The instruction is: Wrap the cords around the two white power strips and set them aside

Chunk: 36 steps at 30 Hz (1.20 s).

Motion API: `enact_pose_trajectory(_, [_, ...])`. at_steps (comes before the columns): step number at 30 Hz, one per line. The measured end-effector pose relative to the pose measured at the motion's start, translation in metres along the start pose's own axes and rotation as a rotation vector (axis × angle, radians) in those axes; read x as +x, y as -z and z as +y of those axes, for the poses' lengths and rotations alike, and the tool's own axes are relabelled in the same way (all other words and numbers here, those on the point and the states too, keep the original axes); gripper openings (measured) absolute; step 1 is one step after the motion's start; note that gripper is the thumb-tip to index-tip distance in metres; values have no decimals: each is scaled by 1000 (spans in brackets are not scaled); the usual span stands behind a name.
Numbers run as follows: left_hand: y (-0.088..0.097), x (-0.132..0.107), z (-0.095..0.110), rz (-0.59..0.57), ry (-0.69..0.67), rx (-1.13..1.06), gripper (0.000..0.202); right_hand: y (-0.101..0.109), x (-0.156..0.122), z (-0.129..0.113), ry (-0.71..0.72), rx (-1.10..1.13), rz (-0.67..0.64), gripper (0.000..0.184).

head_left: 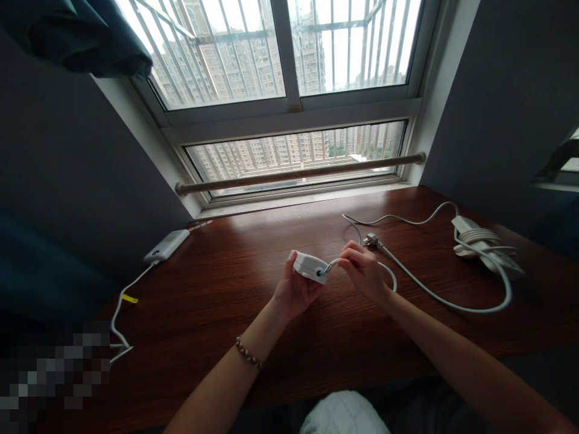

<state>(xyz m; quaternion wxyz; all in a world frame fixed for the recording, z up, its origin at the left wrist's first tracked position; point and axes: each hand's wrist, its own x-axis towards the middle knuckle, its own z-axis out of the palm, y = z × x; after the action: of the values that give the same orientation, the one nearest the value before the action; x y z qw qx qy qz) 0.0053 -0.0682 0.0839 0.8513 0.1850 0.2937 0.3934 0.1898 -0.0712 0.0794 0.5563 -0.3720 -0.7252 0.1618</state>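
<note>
My left hand is closed around a small white power adapter, held a little above the dark wooden desk. My right hand pinches the thin cable end right at the adapter's socket. A white cord runs from there in a loop across the desk to the right. A wall plug lies just behind my right hand.
A white power strip with coiled cord lies at the right of the desk. At the far left a white device rests with its cable trailing off the desk edge. Behind the desk is a barred window and a wooden rail.
</note>
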Motion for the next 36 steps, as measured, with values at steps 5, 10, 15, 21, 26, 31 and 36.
enact_pose_trajectory(5, [1, 1, -1, -9, 45, 16, 44, -1, 0, -1, 15, -12, 8, 21])
enact_pose_trajectory(10, [1, 1, -2, 4, 77, 8, 45, -2, 0, -3, 13, -6, 7, 21])
enact_pose_trajectory(15, [1, 1, -3, -4, 77, -4, 45, -2, -1, -3, 2, 5, 13, 20])
enact_pose_trajectory(21, [-2, -1, -2, 1, 41, -6, 45, 1, 2, -7, -28, 63, 31, 17])
enact_pose_trajectory(26, [-1, 0, 3, 23, -108, 12, 40, 10, 7, -15, -43, 112, 25, 16])
enact_pose_trajectory(31, [5, 3, 8, 36, -308, -15, 41, 13, 8, -16, -17, 103, 27, 18])
enact_pose_trajectory(36, [8, 6, 9, 61, -358, -51, 43, 11, 5, -14, 50, 52, -7, 17])
